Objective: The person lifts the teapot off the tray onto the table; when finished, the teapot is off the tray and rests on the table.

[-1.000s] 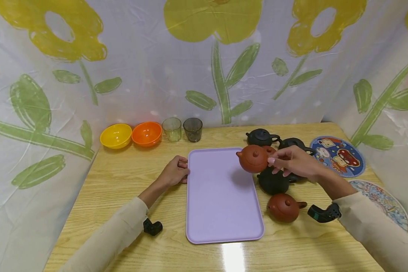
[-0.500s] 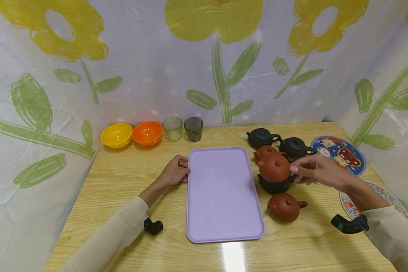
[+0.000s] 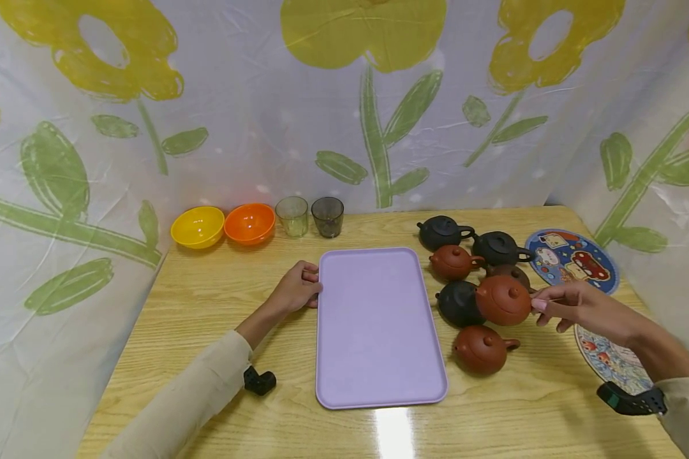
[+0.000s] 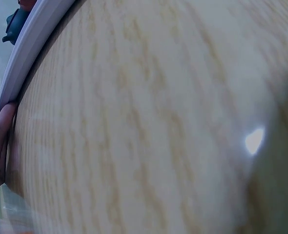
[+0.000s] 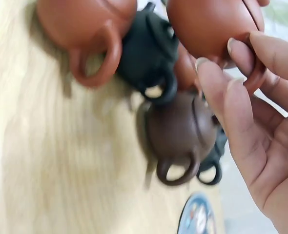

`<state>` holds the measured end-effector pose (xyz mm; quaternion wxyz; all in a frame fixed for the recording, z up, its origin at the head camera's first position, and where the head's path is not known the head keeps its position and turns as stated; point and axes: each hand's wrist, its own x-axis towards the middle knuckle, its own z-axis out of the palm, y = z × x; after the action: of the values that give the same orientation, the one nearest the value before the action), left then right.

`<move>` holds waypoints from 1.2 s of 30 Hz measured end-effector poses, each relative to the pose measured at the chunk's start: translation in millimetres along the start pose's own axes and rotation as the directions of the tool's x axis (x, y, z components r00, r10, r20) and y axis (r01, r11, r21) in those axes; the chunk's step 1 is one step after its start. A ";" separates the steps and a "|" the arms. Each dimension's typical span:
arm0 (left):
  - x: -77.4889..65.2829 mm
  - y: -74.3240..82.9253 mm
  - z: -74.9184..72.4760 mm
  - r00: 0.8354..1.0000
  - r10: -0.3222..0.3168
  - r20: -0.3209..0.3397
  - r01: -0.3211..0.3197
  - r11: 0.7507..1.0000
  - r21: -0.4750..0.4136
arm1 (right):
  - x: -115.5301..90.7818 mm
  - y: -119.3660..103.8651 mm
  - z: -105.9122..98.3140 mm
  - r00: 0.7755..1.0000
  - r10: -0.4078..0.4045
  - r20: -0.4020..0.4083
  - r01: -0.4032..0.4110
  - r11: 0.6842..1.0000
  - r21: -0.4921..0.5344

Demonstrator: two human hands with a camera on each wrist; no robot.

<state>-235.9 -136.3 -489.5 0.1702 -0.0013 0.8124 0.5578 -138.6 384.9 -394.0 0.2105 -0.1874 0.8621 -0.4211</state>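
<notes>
My right hand (image 3: 588,310) pinches a reddish-brown clay teapot (image 3: 503,300) by its handle, raised over the other teapots. In the right wrist view the fingers of the right hand (image 5: 266,122) wrap the handle of that teapot (image 5: 215,29). Below it are a black teapot (image 3: 458,303) and a dark brown teapot (image 5: 180,129), partly covered in the head view. Two more reddish teapots stand nearby, one in front (image 3: 480,350) and one behind (image 3: 452,262). My left hand (image 3: 294,288) grips the left edge of a lilac tray (image 3: 379,331), thumb at the rim.
Two black teapots (image 3: 441,233) stand at the back right. A blue patterned round mat (image 3: 600,271) and a second patterned mat (image 3: 611,363) lie at the right. Along the back left are a yellow bowl (image 3: 198,228), an orange bowl (image 3: 249,224) and two glasses (image 3: 327,217).
My right hand has carried the reddish teapot from over the tray's right edge to the right and nearer me, above the dark teapots. The left hand stays at the tray.
</notes>
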 end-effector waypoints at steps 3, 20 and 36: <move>0.2 -0.9 0.1 1.000 0.008 0.001 -0.008 1.000 -0.002 | -9.3 10.1 -3.8 1.000 0.030 0.008 -0.030 0.999 0.019; 1.1 -1.7 0.4 1.000 0.005 -0.005 -0.004 1.000 0.011 | -34.8 62.0 -4.3 0.993 0.089 0.072 -0.102 0.974 0.204; -0.1 -0.6 0.0 1.000 0.006 -0.008 -0.005 1.000 0.007 | -36.1 77.4 -2.2 0.989 0.136 0.064 -0.144 0.979 0.144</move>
<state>-235.7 -136.5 -490.0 0.1652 -0.0008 0.8149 0.5555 -120.7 448.9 -447.8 0.2762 -0.1213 0.8334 -0.4630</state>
